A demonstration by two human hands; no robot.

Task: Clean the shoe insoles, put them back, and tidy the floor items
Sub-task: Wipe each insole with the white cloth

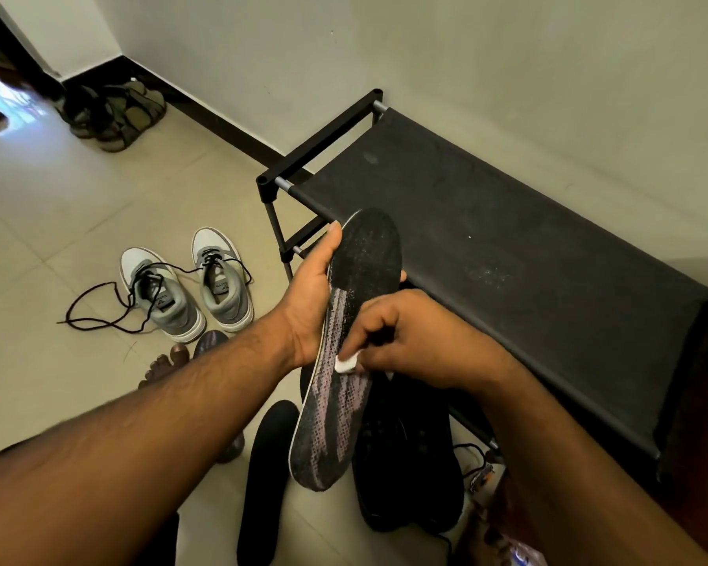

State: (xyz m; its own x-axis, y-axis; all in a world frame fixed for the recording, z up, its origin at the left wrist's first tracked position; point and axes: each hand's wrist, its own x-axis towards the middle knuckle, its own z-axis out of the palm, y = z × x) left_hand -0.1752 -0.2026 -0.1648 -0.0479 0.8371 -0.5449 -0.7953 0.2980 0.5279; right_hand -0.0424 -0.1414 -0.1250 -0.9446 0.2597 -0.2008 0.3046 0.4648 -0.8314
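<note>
My left hand (309, 292) grips a long dark insole (346, 353) with pale streaks by its left edge, thumb along the top, holding it up over the floor. My right hand (401, 337) pinches a small white wipe (346, 364) and presses it on the middle of the insole. A plain black insole (264, 480) lies on the tiles below. A pair of black shoes (409, 455) sits under the held insole, partly hidden by it. Another insole (211, 341) is mostly hidden behind my left forearm.
A black fabric-topped shoe rack (487, 239) stands against the wall at right. Grey and white sneakers (189, 283) with loose black laces sit on the tiled floor at left. Dark sandals (115, 110) lie in the far corner. My bare foot (166, 363) shows beside the sneakers.
</note>
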